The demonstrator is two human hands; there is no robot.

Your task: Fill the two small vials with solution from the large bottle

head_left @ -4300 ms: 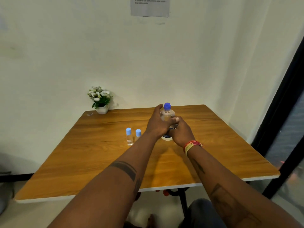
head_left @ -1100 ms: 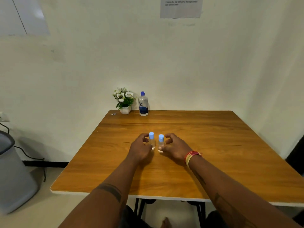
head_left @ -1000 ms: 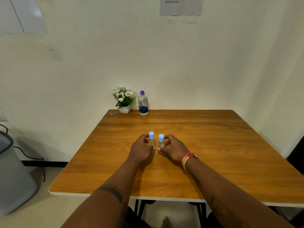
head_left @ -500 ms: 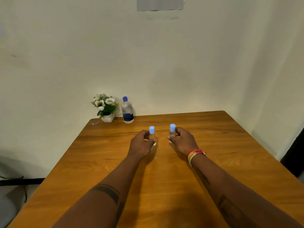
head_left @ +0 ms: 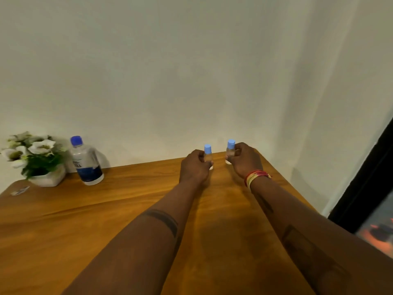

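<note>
Over the far right of the table (head_left: 63, 231), we see each grip clamped on a capped vial: left hand (head_left: 194, 167) pinches the left vial (head_left: 208, 155), right hand (head_left: 244, 159) the right vial (head_left: 230, 149). Large bottle (head_left: 86, 161) stands capped far left, beside the flower pot (head_left: 36, 158).

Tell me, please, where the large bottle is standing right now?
In the head view, the large bottle stands upright at the table's far left, against the wall, right beside the flower pot, well left of both hands.
</note>
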